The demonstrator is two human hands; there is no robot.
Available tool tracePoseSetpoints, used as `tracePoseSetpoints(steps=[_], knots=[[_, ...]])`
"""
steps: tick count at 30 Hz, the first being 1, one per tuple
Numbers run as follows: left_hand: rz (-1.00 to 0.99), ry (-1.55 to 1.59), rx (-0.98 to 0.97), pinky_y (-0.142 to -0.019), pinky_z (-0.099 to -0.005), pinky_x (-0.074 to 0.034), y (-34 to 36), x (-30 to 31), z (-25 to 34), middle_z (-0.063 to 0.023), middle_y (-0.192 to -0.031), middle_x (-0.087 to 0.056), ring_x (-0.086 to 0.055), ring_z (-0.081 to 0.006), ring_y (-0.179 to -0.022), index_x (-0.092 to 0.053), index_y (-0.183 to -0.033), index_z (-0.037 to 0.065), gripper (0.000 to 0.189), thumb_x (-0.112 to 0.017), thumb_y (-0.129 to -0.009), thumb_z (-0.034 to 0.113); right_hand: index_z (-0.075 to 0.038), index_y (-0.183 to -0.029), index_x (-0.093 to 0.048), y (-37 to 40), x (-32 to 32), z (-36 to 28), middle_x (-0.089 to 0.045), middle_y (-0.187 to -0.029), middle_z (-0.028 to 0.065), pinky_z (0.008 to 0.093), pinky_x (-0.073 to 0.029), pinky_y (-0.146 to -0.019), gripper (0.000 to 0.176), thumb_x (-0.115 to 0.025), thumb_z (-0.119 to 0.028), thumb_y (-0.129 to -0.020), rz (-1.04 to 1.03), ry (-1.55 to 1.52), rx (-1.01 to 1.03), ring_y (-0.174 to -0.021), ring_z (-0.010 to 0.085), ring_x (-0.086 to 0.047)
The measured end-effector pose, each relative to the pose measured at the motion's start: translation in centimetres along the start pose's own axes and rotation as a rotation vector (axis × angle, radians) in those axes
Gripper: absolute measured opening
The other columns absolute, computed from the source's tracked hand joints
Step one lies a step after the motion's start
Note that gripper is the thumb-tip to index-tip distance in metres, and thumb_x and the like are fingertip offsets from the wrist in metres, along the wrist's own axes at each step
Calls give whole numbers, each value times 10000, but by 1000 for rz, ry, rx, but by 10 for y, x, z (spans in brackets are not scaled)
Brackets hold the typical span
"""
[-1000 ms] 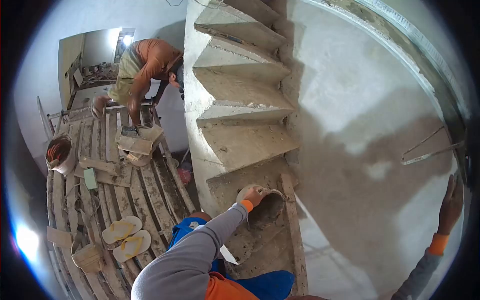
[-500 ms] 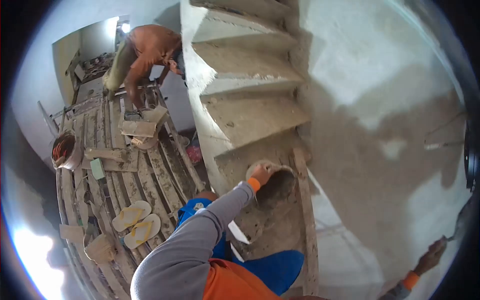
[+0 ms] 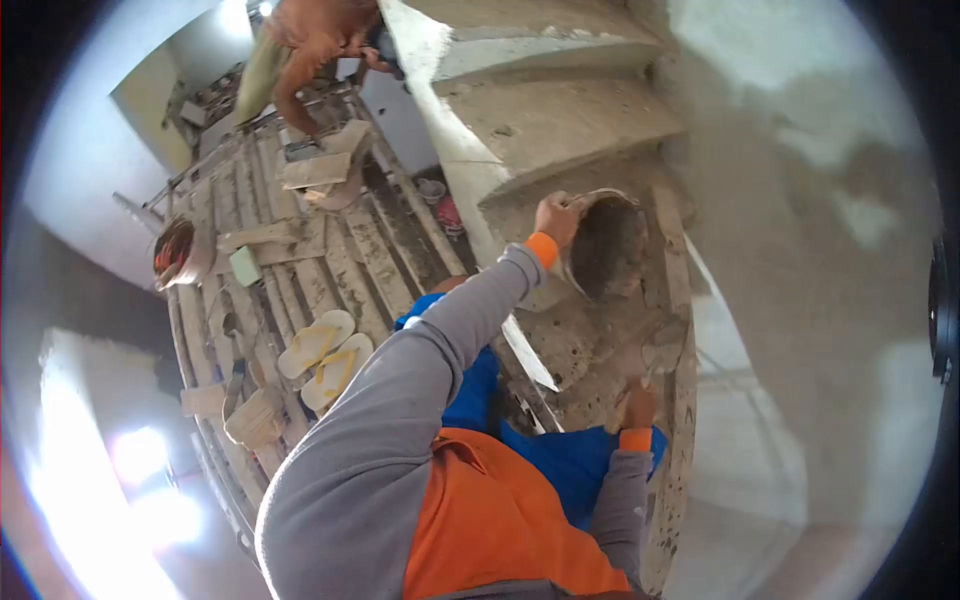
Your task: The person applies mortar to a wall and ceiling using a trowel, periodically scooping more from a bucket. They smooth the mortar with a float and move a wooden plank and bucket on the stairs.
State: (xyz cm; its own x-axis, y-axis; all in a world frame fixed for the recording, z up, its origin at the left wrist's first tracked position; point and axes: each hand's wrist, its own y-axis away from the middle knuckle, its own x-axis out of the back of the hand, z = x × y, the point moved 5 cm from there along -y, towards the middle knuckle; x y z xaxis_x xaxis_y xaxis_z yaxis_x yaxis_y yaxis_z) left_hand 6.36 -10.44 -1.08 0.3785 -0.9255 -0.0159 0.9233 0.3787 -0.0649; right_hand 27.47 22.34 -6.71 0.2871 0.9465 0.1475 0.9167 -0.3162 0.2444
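Note:
My left hand (image 3: pixel 558 216) is closed on the rim of a mortar-stained bucket (image 3: pixel 632 255). The bucket tilts on a stair step (image 3: pixel 575 345), its dark mouth turned towards the right. Lower down, beside a wooden plank (image 3: pixel 680 430), my right hand (image 3: pixel 637 402) is closed around the handle of a trowel (image 3: pixel 662 352). Its blade is smeared grey and hard to tell from the step behind it. Wet-looking mortar coats the step between the bucket and my right hand.
Concrete stairs (image 3: pixel 560 110) rise ahead, with a plastered wall (image 3: pixel 800 220) at right. On the slatted platform (image 3: pixel 375 255) at left are flip-flops (image 3: pixel 338 372), a bucket (image 3: pixel 185 250), a green block (image 3: pixel 245 266) and a wooden float (image 3: pixel 255 418). Another person (image 3: pixel 318 45) bends over its far end.
My right hand has come from the wall at far right down to the step near the bucket. The bucket has tipped, showing more of its inside. The view has shifted lower.

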Motion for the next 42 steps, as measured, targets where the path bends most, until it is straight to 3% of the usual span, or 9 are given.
tracePoseSetpoints(steps=[7,9,11,13,16,25,28,34,42], knots=[[15,405,22,-597,-302,-430,39,123,110,-50,-720,-581,-538,-149,-643,-613,-847,-7,169,-566,-824,155,48,-848,-585,14,-53,-3,-538,-690,43,308,-411,-590,245,-632,-183,-782,-43,298,-98,-638,148,-494],[193,-506,-829,-682,-311,-454,47,180,130,-87,-832,-616,-585,-191,-761,-616,-932,-12,186,-532,-815,105,51,-907,-591,-34,-53,31,-540,-714,49,312,-409,-620,273,-624,-192,-787,-143,389,74,-668,152,-499],[201,-665,-721,-762,-318,-454,60,230,142,-109,-922,-616,-592,-214,-867,-617,-977,-1,225,-505,-794,68,49,-938,-587,-55,-66,38,-558,-774,66,325,-415,-650,289,-615,-200,-795,-192,437,151,-710,170,-511],[225,-292,-468,-751,-311,-475,80,265,151,-102,-915,-619,-600,-197,-830,-605,-975,-9,202,-496,-831,81,42,-939,-574,-59,-97,20,-591,-867,95,346,-427,-681,286,-605,-208,-804,-187,447,131,-766,201,-530],[263,665,-83,-648,-280,-490,73,312,97,-72,-827,-617,-599,-148,-711,-607,-914,-4,146,-527,-831,84,21,-842,-585,-67,-139,0,-543,-696,56,325,-407,-586,227,-600,-200,-794,-303,451,211,-634,153,-503],[572,793,8,-782,-374,-499,77,395,-38,-109,-988,-615,-609,-247,-859,-535,-1057,-2,297,-459,-899,238,52,-1059,-543,-162,-222,68,-577,-995,133,323,-415,-776,413,-621,-228,-765,-321,159,5,-894,223,-533],[596,793,55,-799,-392,-494,85,395,-61,-117,-1015,-605,-601,-263,-883,-532,-1057,-9,306,-460,-899,242,86,-1110,-501,-144,-238,56,-547,-1096,193,350,-415,-830,536,-648,-283,-750,-207,359,12,-993,280,-531],[700,747,113,-803,-387,-495,91,388,-125,-132,-1011,-595,-598,-268,-884,-525,-1046,-8,283,-458,-898,224,116,-1092,-492,-166,-264,67,-543,-1093,262,405,-435,-830,605,-658,-352,-745,-105,754,83,-1006,365,-544],[793,681,231,-739,-371,-507,116,394,-172,-121,-983,-600,-609,-251,-824,-519,-1059,-6,278,-463,-894,211,127,-1100,-470,-126,-267,30,-533,-1101,282,413,-442,-831,619,-658,-333,-732,-47,651,8,-991,366,-555]])
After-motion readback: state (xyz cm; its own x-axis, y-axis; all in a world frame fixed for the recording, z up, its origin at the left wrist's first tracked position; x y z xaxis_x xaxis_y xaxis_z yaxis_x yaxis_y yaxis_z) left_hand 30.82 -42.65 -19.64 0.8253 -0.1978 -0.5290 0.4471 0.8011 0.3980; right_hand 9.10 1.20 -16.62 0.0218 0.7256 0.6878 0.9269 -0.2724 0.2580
